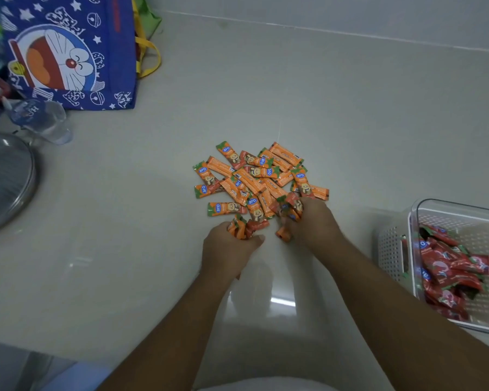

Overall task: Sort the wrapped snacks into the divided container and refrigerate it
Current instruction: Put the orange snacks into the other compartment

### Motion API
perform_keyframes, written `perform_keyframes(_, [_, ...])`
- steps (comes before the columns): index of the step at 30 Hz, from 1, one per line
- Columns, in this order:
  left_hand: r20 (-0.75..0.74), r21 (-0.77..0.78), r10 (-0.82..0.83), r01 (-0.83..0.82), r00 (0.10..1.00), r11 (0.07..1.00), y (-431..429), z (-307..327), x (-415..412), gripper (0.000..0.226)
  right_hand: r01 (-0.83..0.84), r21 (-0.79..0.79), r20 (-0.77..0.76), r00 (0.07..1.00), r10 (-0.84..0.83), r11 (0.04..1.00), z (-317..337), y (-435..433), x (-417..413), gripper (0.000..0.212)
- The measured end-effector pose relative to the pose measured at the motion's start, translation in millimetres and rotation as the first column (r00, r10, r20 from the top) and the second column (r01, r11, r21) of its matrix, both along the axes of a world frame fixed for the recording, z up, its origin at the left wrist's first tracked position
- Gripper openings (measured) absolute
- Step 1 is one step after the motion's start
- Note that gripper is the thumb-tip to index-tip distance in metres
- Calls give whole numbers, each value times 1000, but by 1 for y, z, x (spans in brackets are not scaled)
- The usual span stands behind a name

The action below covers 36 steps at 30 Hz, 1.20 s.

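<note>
A loose pile of orange wrapped snacks [254, 176] lies on the pale tiled floor in the middle of the view. At the pile's near edge my left hand [228, 251] is closed around a bunch of the orange packets. My right hand [312, 218] grips another bunch just to the right of it. The clear divided container [414, 221] with a white perforated insert stands at the right edge. One of its compartments holds several red wrapped snacks [449, 269].
A blue cartoon tote bag [68, 52] with yellow handles stands at the back left. In front of it are a clear water bottle [40, 118] lying down and a round metal lid [6, 179]. A wall base runs along the back.
</note>
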<state>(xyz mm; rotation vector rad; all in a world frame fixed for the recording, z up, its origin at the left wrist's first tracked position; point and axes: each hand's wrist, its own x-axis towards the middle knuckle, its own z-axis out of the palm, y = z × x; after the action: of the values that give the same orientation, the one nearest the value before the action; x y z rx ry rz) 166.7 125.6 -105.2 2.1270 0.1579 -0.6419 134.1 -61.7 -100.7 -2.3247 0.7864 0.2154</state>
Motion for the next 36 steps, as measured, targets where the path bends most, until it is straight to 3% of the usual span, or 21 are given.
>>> perform_keyframes(2, [59, 25, 6, -7, 998, 1000, -7, 1, 8, 30, -32, -43, -38, 999, 30, 999, -6, 3, 1, 24])
perform_keyframes(5, [125, 129, -15, -1, 992, 992, -23, -2, 24, 35, -15, -21, 81, 997, 17, 1000, -4, 3, -4, 24])
perform_keyframes(8, [156, 279, -95, 49, 983, 959, -37, -7, 33, 45, 247, 90, 136, 957, -258, 965, 1, 3, -11, 19])
perform_keyframes(10, [164, 353, -142, 77, 976, 933, -42, -10, 34, 53, 390, 178, 68, 911, -406, 904, -3, 1, -17, 21])
perform_keyframes(12, [157, 370, -178, 109, 971, 922, -43, -11, 34, 46, 450, 192, -3, 889, -458, 872, -8, -1, -21, 25])
perform_keyframes(17, [73, 332, -252, 215, 965, 918, -28, -12, 31, 24, 400, 61, -53, 916, -397, 914, -10, 14, -20, 42])
perform_keyframes(19, [83, 288, -243, 210, 966, 934, -19, -10, 25, 24, 359, 6, -113, 928, -356, 933, -10, 21, -19, 51])
perform_keyframes(24, [99, 155, -115, 99, 988, 983, -17, -2, 19, 22, 279, -33, -228, 933, -279, 960, -5, 20, -14, 51])
perform_keyframes(28, [97, 84, -91, 83, 991, 993, -46, 3, 34, 39, 171, -77, -268, 945, -186, 982, 0, 14, -18, 47])
perform_keyframes(32, [95, 193, -88, 68, 992, 979, -69, -1, 44, 69, 141, -66, -192, 970, -151, 988, 0, 7, -26, 36])
perform_keyframes(36, [134, 342, -184, 128, 974, 931, -68, -5, 39, 58, 241, 2, -134, 962, -239, 970, -3, 12, -30, 54])
